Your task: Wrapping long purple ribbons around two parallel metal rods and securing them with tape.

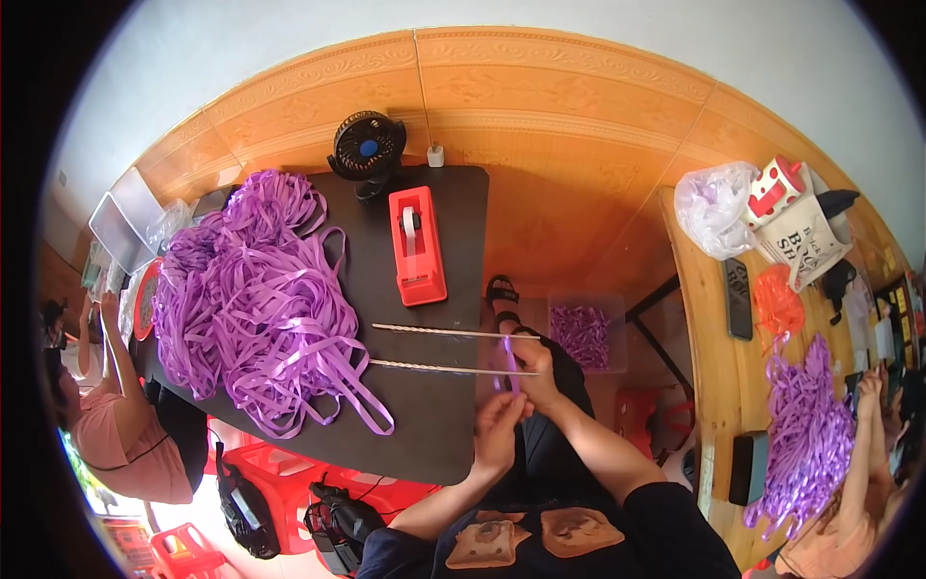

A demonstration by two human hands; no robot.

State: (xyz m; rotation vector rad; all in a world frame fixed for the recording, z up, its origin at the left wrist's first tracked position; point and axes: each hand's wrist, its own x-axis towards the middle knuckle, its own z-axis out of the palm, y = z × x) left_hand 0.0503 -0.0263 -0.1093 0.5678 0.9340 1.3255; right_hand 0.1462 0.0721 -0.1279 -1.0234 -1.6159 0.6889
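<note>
L hand (497, 432) nr R hand (540, 376); L fingers (518, 405) pinched, R fingers (525, 353) curled; forearms (608, 449) bare, angled inwd.

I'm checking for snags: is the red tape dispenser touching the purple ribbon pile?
Apart: the head view shows dark tabletop between the red tape dispenser and the purple ribbon pile.

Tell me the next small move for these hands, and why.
Probably draw the purple ribbon snug with the left hand: that hand seems to pinch it, the right hand grips the metal rods near their ends, and the ribbon crosses both.
</note>
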